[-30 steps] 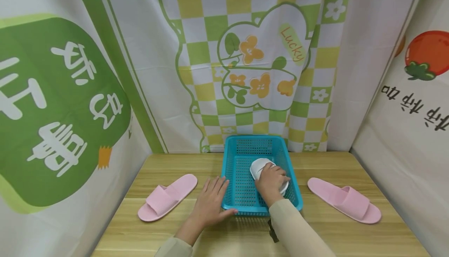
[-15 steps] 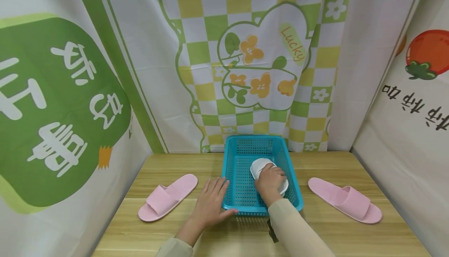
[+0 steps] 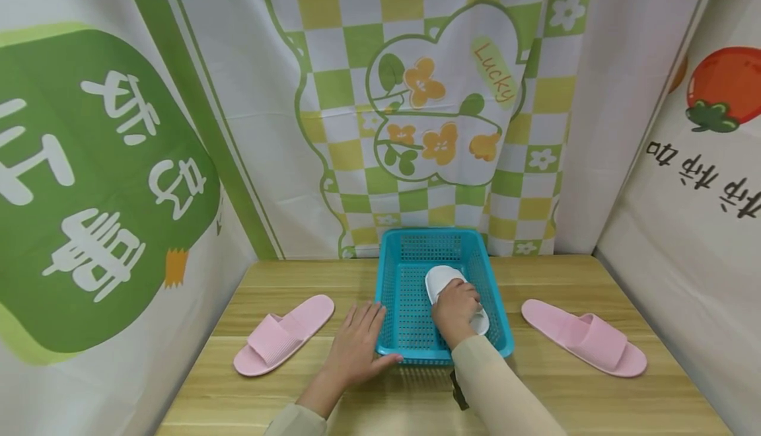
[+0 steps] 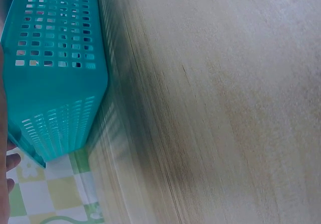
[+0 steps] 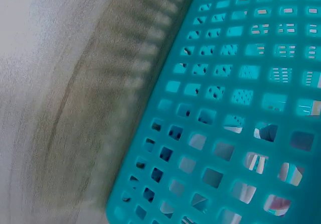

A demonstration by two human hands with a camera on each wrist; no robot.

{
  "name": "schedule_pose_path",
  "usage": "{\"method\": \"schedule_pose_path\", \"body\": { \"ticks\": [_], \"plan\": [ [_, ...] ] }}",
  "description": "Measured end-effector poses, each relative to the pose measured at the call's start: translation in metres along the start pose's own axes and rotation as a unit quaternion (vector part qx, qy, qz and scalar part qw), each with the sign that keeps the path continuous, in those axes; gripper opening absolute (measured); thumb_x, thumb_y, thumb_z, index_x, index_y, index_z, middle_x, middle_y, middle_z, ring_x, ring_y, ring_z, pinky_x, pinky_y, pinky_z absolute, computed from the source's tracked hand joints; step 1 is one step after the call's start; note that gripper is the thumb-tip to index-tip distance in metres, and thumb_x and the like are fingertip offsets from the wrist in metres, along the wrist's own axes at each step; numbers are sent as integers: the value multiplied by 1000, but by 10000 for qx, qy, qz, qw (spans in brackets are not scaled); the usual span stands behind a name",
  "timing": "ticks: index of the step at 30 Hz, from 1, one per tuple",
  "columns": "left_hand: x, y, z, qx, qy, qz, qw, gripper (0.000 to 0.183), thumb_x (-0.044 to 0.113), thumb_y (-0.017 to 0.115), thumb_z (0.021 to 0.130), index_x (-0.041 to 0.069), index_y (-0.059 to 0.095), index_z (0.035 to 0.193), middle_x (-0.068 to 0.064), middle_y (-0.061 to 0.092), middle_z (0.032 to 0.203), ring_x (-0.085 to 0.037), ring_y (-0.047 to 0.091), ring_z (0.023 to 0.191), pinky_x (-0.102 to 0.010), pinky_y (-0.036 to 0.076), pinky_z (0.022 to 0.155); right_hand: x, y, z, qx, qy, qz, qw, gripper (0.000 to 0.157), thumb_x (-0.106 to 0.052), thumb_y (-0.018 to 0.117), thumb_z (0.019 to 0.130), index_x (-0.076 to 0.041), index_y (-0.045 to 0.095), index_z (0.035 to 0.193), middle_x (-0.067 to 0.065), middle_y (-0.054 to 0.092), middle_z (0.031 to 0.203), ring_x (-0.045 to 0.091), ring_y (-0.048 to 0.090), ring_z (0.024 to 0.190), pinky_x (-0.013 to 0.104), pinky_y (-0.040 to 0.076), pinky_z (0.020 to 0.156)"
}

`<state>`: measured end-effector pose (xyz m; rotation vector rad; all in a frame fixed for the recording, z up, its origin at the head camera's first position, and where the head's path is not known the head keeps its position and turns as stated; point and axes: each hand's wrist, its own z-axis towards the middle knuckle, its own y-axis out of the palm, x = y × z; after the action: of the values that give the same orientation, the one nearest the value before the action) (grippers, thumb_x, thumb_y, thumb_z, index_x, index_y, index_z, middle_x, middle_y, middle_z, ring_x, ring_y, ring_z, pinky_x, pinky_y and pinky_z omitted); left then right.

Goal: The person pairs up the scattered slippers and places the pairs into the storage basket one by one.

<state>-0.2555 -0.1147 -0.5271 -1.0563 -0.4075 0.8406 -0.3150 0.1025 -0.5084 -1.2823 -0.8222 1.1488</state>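
Note:
A turquoise plastic basket [image 3: 416,357] with perforated walls stands on the wooden table. Inside it, toward the right side, lies a white slipper [image 3: 440,279] at a slant. My right hand [image 3: 456,310] reaches over the basket's front and grips this slipper around its middle, covering much of it. My left hand [image 3: 357,342] lies beside the basket's front left corner, fingers extended, fingertips at the left rim. In the left wrist view, fingertips [image 4: 12,161] show past the basket's rim. The right wrist view looks through the basket's perforated wall [image 5: 230,108]; the hand itself is hidden there.
One pink slipper [image 3: 285,337] rests on the table left of the basket, another pink slipper [image 3: 585,338] to its right. A checked cloth [image 3: 440,158] hangs close behind the basket. Printed cloth walls border the wooden table [image 3: 238,403] on both sides.
My right hand's fingers have drawn in closer around the white slipper, after lying more spread over it. The slipper has shifted slightly. My left hand and the basket stay in place.

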Motion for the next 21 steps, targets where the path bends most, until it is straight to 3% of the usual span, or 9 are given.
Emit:
{"method": "schedule_pose_path", "body": {
  "ticks": [13,21],
  "plan": [
    [1,-2,-1,-48,-31,13,10000,97,77,34,87,-5,47,139,-19,48,141,-33,40,134,-51,26,112,0,2,-4,-36,-87,-191,9998,83,-41,71,82,26,42,120,43,49,104,50,55,91,54,54,65],
    [1,-2,-1,-128,-102,28,9999,97,76,39,86,-5,48,139,-19,48,142,-32,39,134,-49,25,113,1,2,-6,-164,-250,-495,9983,91,-48,73,79,30,44,117,42,51,105,48,56,94,50,55,68]
  ]
}}
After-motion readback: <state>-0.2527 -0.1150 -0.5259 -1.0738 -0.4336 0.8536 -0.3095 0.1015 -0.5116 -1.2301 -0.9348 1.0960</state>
